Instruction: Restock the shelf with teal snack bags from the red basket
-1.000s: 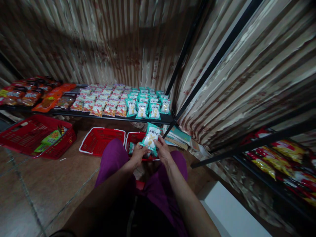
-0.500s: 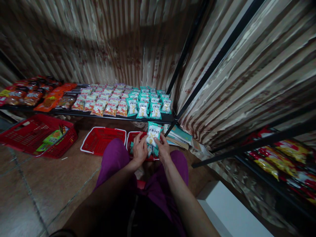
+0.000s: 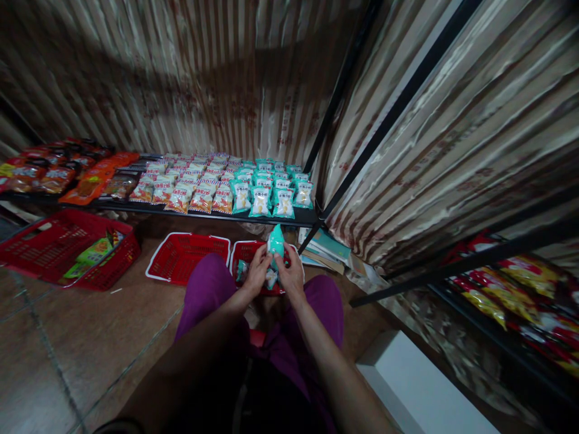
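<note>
Currently left hand (image 3: 257,272) and right hand (image 3: 292,276) both clamp one teal snack packet (image 3: 275,241), long axis upright, directly over the red basket (image 3: 246,252), between both hands, equally near.

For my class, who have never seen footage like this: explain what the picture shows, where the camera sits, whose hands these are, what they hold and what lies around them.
There is no machine here. The camera is worn on a person's head and looks forward and down, so you see that person's own arms and purple-clad knees. The left hand and right hand together hold a small teal plastic snack packet, turned edge-on. Beneath the hands stands a red plastic basket with a white rim holding more such packets; a second red basket sits beside it and a larger red basket further left, all on the brown tiled floor. Behind, a low black metal shelf carries rows of teal and orange-and-white snack packets.
</note>
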The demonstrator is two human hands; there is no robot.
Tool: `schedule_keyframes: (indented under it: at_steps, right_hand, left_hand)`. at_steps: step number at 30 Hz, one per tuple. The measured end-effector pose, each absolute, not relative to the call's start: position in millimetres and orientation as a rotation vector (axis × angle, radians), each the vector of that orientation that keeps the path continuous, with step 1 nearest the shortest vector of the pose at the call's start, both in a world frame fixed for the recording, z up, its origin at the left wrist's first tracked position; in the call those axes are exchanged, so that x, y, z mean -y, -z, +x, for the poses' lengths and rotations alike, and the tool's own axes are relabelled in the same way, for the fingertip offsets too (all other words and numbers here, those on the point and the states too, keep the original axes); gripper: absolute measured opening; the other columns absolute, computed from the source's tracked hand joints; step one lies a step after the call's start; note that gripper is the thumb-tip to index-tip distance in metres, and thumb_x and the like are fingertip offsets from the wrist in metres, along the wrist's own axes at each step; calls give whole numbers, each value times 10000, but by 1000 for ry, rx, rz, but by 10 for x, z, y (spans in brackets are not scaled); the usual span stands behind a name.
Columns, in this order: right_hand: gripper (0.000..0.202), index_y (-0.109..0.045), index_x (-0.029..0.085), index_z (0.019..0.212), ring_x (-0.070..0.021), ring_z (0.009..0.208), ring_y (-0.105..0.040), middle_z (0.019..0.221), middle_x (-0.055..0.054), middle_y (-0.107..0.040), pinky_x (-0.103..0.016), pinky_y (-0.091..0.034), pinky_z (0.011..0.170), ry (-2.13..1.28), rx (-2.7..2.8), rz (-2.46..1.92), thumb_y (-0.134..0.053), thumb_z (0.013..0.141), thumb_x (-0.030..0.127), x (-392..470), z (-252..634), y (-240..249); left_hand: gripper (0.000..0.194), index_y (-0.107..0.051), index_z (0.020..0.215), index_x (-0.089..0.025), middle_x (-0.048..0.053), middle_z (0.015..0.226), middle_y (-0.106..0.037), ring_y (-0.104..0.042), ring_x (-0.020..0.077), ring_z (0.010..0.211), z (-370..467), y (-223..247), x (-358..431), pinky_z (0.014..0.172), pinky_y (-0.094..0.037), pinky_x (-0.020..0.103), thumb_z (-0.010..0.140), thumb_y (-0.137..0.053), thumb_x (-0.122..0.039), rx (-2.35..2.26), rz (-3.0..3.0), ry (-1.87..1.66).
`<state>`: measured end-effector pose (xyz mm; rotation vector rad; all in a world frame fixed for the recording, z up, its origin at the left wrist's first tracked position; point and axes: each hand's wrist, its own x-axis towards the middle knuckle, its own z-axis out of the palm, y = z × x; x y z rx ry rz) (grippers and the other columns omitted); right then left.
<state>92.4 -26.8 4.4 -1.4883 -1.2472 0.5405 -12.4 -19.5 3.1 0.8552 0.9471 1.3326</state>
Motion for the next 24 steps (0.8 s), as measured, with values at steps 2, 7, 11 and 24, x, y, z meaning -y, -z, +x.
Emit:
schedule_keyframes:
  at_steps: [2,7,11,24]
  right_hand:
    - [425,-611,243,1165,-208,1122,-526,1215,-60,-613,-379,-347,1025,-503,1290,-1475,-531,802,449,304,897,-71]
    - [372,-651,256,1095,-193,1142,-530,1202,-43,-628,-369,-351,1026,-501,1341,-1445,-411,869,430,348,851,-131]
    - [380,-666,243,1067,-205,1127,-543,1174,-58,-643,-378,-364,1010,-510,1364,-1453,-392,875,422,372,828,-161]
    - [245,-723,254,939,-213,977,-584,997,-44,-698,-367,-398,954,-420,1277,-1499,-577,771,357,97,1193,-181]
  left_hand:
    - [283,-631,1021,-224,29,1108,-651,-571,180,1087,-123,-28,189,959,-411,273,751,-666,-300,-906,785,-1323]
    - [365,-627,999,-217,38,1048,-661,-607,167,996,-117,11,208,865,-457,261,680,-731,-360,-807,656,-1285]
    - [473,-605,1023,-195,31,923,-663,-619,153,824,-131,22,233,714,-470,245,604,-770,-336,-826,600,-1207]
    - [561,-612,1093,-205,47,917,-658,-617,161,764,-344,121,327,708,-505,300,552,-760,-184,-757,565,-986]
